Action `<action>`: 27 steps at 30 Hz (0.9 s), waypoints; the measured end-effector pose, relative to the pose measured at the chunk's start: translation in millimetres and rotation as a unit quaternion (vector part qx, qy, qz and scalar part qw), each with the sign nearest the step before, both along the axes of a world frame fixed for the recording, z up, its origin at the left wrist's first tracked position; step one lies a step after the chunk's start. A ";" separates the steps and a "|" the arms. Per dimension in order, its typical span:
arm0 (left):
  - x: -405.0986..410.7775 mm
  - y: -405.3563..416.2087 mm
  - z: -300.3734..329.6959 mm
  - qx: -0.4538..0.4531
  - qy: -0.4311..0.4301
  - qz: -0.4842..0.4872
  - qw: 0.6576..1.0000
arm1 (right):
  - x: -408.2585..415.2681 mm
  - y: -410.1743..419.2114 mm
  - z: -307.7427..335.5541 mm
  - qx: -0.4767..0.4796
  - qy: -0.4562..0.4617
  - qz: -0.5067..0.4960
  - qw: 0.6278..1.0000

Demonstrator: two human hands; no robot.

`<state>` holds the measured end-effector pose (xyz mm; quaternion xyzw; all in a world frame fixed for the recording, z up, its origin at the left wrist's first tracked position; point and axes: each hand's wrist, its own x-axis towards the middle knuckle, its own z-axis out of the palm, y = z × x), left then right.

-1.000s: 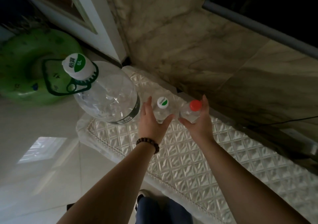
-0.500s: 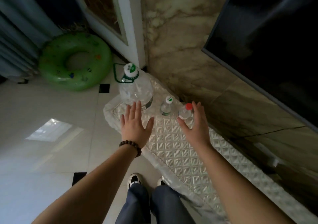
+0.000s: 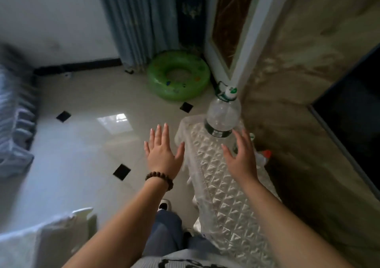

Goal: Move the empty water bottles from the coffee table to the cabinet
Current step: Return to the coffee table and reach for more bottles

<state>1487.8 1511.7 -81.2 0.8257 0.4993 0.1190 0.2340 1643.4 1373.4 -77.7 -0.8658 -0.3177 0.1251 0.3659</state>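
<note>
A large clear jug (image 3: 223,115) with a green-and-white cap stands at the far end of the cabinet top, which is draped in a quilted white cover (image 3: 222,185). Two small bottles stand behind my right hand (image 3: 241,158): one with a red cap (image 3: 264,157), and one with a green-and-white cap (image 3: 252,137) that my fingers mostly hide. My right hand hovers above the cover with its fingers spread, holding nothing. My left hand (image 3: 163,153), with a bead bracelet on the wrist, is flat and spread over the floor left of the cabinet.
A green swim ring (image 3: 177,75) lies on the tiled floor by a white door frame (image 3: 246,41). A dark screen (image 3: 353,113) hangs on the marble wall to the right. Grey curtains hang behind, and a covered seat (image 3: 16,123) sits at the left.
Both hands let go of the two small bottles and drew back from them. The view rose and swung left, so the cabinet now lies to the right.
</note>
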 end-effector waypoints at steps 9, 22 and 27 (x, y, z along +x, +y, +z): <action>-179.4 -46.7 -1.9 0.007 0.029 0.271 0.962 | -131.1 59.5 -0.1 -0.002 -0.002 0.263 0.965; -428.7 -218.1 10.4 0.035 -0.009 0.606 0.794 | -409.9 23.3 11.6 0.005 -0.005 0.565 0.825; -525.2 -327.1 6.6 0.034 0.009 0.682 0.731 | -528.6 -52.5 9.9 0.010 0.005 0.648 0.761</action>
